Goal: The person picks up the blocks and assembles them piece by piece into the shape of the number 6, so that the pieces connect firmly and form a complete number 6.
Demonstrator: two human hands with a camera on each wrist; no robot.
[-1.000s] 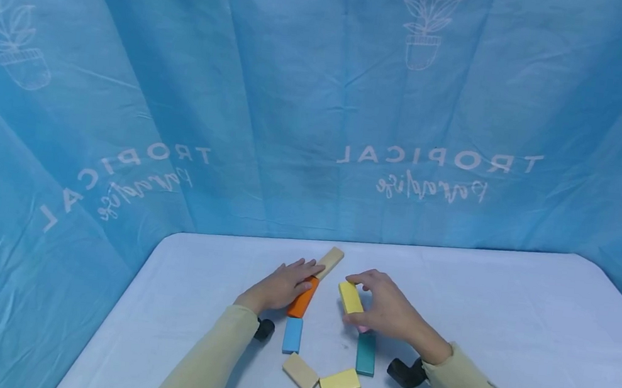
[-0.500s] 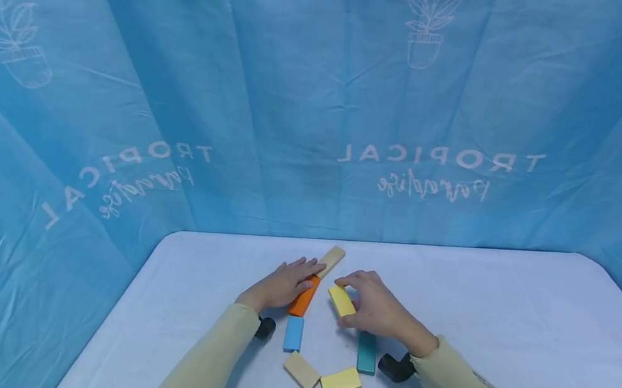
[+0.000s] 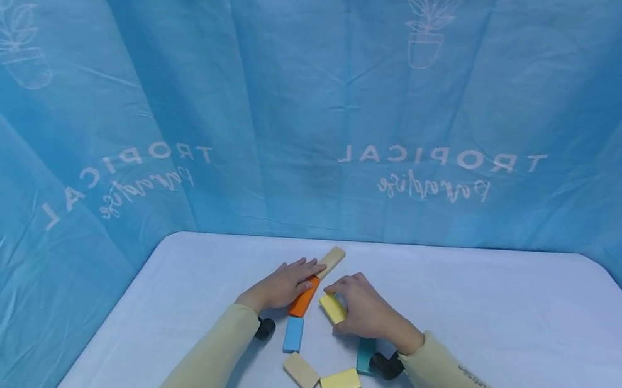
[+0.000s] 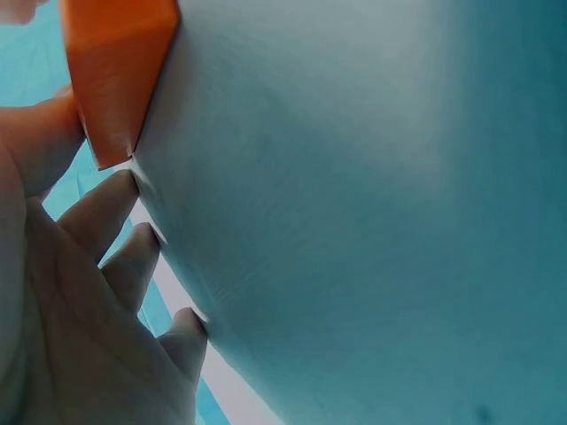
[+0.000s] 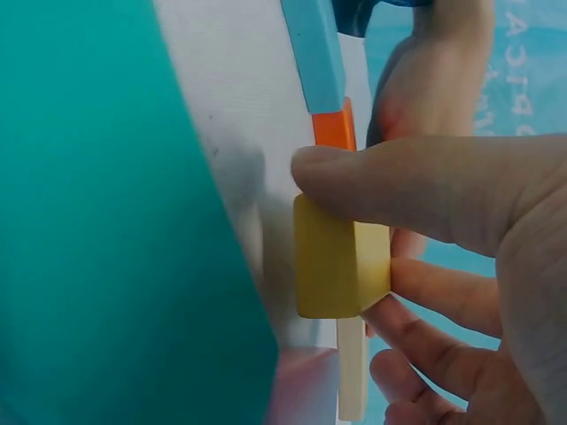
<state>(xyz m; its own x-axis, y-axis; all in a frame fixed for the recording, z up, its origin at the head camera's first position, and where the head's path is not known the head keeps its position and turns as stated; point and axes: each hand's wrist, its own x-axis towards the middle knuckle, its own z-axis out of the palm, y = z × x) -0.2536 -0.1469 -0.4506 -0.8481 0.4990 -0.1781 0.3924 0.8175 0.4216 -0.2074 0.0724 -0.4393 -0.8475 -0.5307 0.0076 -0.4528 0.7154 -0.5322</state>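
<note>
My left hand lies over the left side of a row of blocks, its fingers extended across an orange block and the near end of a plain wooden block. In the left wrist view the fingers reach along the table beside the orange block. A yellow block is pinched between the thumb and fingers of my right hand, inside the curve of blocks. The right wrist view shows the thumb on one end of this yellow block. A pink block is hidden by the right hand in the head view.
Below the orange block sits a light blue block. A tan block and another yellow block meet at the front. On the right, a teal block is partly covered. Blue curtain hangs behind the white table.
My right hand has moved left and slightly toward me with the yellow block, coming nearer the orange block. My left hand has stayed in place.
</note>
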